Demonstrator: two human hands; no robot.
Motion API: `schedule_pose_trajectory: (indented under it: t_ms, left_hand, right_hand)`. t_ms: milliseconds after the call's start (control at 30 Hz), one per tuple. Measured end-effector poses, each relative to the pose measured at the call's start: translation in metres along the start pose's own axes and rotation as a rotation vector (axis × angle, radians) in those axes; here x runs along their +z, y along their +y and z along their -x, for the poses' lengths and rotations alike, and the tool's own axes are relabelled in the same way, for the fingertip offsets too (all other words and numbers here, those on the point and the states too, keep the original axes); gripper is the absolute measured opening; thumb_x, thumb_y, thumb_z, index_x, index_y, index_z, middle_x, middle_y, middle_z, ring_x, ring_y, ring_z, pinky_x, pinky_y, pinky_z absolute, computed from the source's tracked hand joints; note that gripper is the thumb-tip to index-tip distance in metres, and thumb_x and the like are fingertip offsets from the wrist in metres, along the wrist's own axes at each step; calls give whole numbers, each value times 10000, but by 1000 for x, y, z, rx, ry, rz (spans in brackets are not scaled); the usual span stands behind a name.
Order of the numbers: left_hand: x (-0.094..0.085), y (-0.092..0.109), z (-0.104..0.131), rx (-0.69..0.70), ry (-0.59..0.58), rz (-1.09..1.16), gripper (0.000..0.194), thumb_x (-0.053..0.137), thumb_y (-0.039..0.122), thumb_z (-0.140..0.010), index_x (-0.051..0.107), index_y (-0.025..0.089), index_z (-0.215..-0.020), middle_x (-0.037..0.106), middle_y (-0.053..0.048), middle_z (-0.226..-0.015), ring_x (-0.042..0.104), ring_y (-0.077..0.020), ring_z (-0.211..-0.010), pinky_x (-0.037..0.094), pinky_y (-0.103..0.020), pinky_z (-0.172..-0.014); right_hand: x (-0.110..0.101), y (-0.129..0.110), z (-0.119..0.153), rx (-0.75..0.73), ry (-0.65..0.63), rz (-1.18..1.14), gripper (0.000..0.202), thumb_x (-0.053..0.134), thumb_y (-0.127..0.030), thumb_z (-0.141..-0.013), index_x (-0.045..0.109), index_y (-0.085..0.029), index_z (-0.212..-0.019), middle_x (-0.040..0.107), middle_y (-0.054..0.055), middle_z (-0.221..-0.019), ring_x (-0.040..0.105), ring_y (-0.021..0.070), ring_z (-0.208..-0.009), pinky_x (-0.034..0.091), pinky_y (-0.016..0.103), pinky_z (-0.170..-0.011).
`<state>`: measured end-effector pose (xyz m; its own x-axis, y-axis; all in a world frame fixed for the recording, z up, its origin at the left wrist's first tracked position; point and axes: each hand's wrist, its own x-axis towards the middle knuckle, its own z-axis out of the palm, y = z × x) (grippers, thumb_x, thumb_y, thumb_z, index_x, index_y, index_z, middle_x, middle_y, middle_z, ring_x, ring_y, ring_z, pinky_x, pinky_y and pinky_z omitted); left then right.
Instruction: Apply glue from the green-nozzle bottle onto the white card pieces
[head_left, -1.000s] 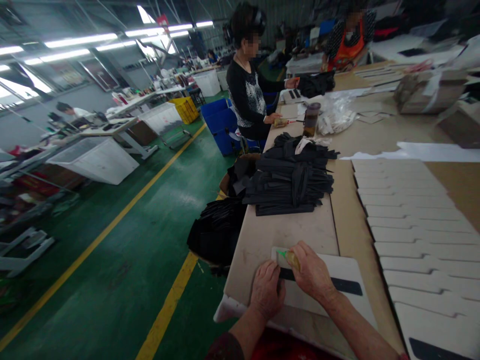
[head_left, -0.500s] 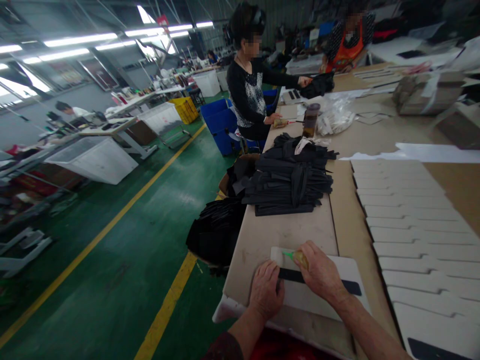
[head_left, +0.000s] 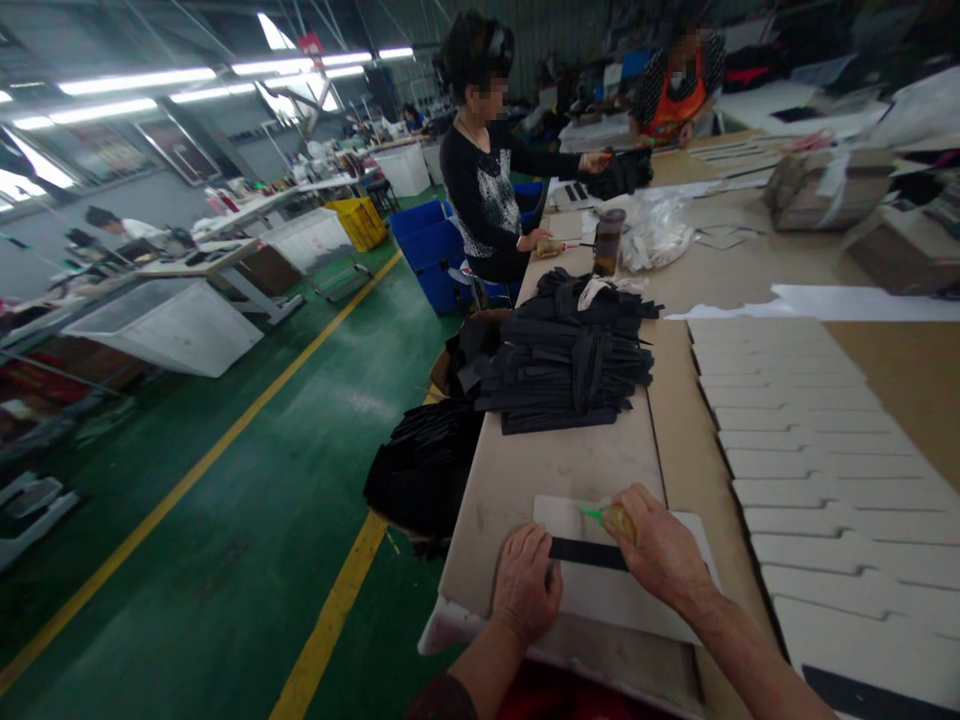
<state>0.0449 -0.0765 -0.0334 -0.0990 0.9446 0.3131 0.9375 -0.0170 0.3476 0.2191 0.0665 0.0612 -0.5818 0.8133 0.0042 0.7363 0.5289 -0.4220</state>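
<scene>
Near the near left corner of the tabletop (head_left: 562,465), we see a flat, pale panel (head_left: 622,595) with a black strip (head_left: 589,553) running lengthwise across it. Our left hand (head_left: 526,582) rests on its left end with fingers extended, while our right hand (head_left: 666,545) has its fingers closed around a yellowish bottle (head_left: 621,520) with a green nozzle (head_left: 591,512). Compared with a second ago, we find the nozzle farther right along the panel's far side, our left hand staying by the strip's left end.
</scene>
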Motion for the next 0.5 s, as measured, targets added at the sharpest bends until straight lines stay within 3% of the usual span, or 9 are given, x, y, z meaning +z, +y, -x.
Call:
schedule_pose_trajectory:
  t_ms: [500]
  left_hand:
    - [3,-3,1,11,4,-9,397,512,160,-851,543,123,-1245,595,-147,-1258,500,-299,-1241,482,-519,-1023]
  right_hand:
    - [-18,25,13,126,7,-24,188,472,-391,-915,538,-215,-922,595,24,-971,582,150,-811,377,274,-682]
